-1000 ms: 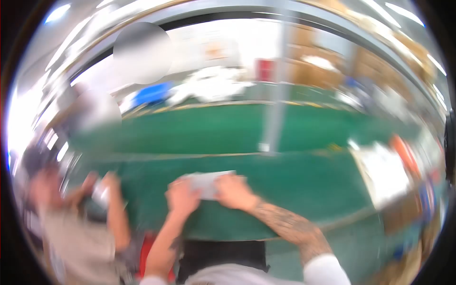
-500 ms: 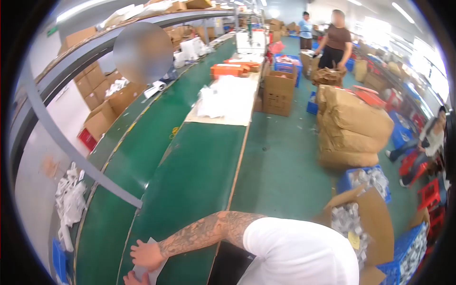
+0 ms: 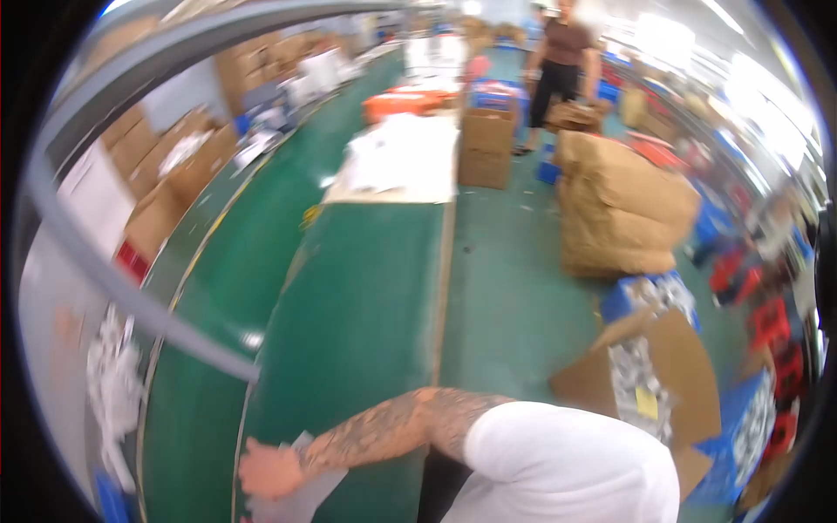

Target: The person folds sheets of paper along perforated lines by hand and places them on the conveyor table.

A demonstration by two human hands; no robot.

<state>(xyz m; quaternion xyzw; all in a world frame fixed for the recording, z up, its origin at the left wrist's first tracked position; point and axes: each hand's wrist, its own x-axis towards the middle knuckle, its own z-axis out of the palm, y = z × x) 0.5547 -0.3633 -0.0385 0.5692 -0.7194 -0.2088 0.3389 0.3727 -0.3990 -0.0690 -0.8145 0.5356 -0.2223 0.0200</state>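
Low on the green bench (image 3: 366,288), the pale sheet (image 3: 301,504) is partly covered by the right hand (image 3: 270,469); gripped or merely pressed, it can't be told! The left hand (image 3: 245,519) is nearly all cut off below, its grip unseen.

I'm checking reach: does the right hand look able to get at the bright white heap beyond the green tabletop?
Probably not from here: a long stretch of green tabletop separates the right hand from the white heap.
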